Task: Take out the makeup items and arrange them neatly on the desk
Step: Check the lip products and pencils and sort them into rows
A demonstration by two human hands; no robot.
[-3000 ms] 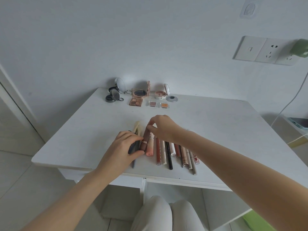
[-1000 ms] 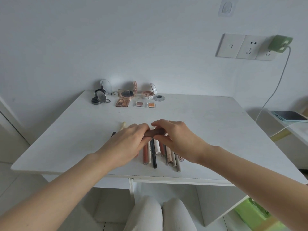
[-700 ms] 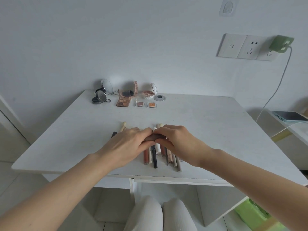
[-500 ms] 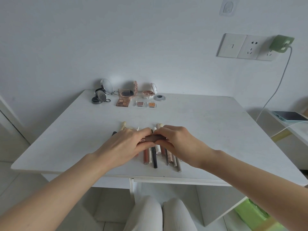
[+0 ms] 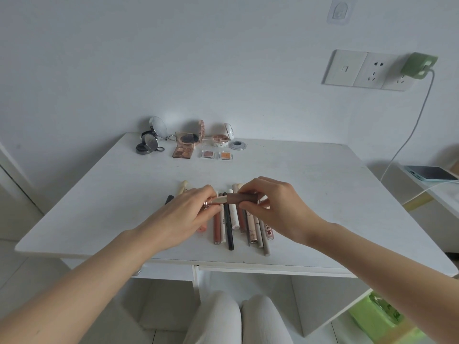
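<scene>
Head view: the person holds a brown lipstick tube (image 5: 242, 197) crosswise above the row of pens and tubes (image 5: 238, 223) lying near the desk's (image 5: 323, 194) front edge. The right hand (image 5: 275, 207) pinches the brown cap end between thumb and curled fingers; the left hand (image 5: 191, 214) pinches the pale, rose-gold base end. Holding both ends this way suggests the cap is being seated or checked before the tube joins the row. The slim items lie parallel, ends toward the front edge, apparently sorted by shape. Open compacts and palettes (image 5: 185, 146) sit grouped at the back edge, well apart from the row.
</scene>
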